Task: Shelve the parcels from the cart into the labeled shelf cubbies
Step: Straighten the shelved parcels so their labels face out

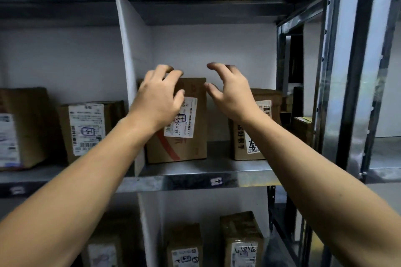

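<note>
Both arms stretch forward, left hand and right hand with fingers spread, half-bent and gripping nothing, framing the top of a cardboard parcel standing upright on the shelf, white divider just left of it.

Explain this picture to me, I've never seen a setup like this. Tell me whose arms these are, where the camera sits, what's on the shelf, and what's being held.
No machine here: a person wears a camera on the head, so you look along their own bare arms. The left hand and right hand reach into a shelf cubby with spread, loosely bent fingers and hold nothing. Just behind them a labelled cardboard box stands on the metal shelf; a second box stands to its right. The neighbouring cubbies hold more boxes.
</note>
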`<state>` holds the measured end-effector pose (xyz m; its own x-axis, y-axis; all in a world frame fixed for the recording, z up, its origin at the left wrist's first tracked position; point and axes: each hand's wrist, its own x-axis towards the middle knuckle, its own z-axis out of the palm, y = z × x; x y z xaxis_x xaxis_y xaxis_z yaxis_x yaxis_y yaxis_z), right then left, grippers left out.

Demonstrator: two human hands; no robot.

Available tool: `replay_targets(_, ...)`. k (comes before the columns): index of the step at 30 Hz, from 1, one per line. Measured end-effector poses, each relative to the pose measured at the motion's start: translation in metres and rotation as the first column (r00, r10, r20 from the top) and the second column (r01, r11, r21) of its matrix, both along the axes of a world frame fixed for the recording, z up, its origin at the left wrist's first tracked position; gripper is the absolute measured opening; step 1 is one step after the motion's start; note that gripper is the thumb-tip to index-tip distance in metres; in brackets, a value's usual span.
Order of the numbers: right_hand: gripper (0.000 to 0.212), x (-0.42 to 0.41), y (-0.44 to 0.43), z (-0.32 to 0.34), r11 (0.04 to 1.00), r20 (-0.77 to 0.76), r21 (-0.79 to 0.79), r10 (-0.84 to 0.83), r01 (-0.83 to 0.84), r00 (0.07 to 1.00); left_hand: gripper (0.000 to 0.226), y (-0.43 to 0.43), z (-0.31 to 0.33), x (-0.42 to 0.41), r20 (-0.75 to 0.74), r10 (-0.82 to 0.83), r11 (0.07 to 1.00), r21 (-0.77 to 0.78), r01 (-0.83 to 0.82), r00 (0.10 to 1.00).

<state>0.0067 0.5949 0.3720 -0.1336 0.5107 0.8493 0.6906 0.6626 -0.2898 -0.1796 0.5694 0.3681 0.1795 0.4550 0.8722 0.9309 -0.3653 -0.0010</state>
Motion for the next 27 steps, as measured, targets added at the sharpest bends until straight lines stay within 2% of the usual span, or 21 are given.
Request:
replay_targets(6,0.05,-0.029,0.007,0.001,0.999,0.076,-0.038,0.014,-0.011,0.997,0.049,-0.005,-0.002,-0.015,-0.157,0.113,0.994,0.014,-0.113,0.981)
replay_targets(12,0.042,-0.027,0.014,0.001,0.997,0.07,-0.081,0.022,-0.017,0.997,0.047,-0.004,-0.002,-0.016,-0.17,0.123,0.992,0.014,-0.122,0.978)
replay_targets(17,0.045,-0.026,0.008,-0.003,0.997,0.072,-0.067,0.042,-0.037,0.997,0.044,-0.005,-0.002,-0.011,-0.152,0.126,0.992,0.019,-0.125,0.98)
replay_targets(20,0.048,-0.018,-0.004,-0.007,1.0,0.117,0.015,0.006,-0.007,0.993,0.044,-0.006,-0.003,-0.006,-0.129,0.104,0.994,0.047,-0.099,0.986)
replay_targets(24,0.041,0.01,-0.02,-0.013,0.964,0.092,0.249,-0.117,0.09,0.989,0.046,-0.011,-0.004,0.016,-0.089,-0.013,0.992,0.122,0.024,0.996)
replay_targets(27,0.04,0.041,-0.024,-0.018,0.95,0.045,0.231,-0.226,0.21,0.973,0.045,-0.015,-0.006,0.043,-0.088,-0.127,0.98,0.14,0.139,0.988)
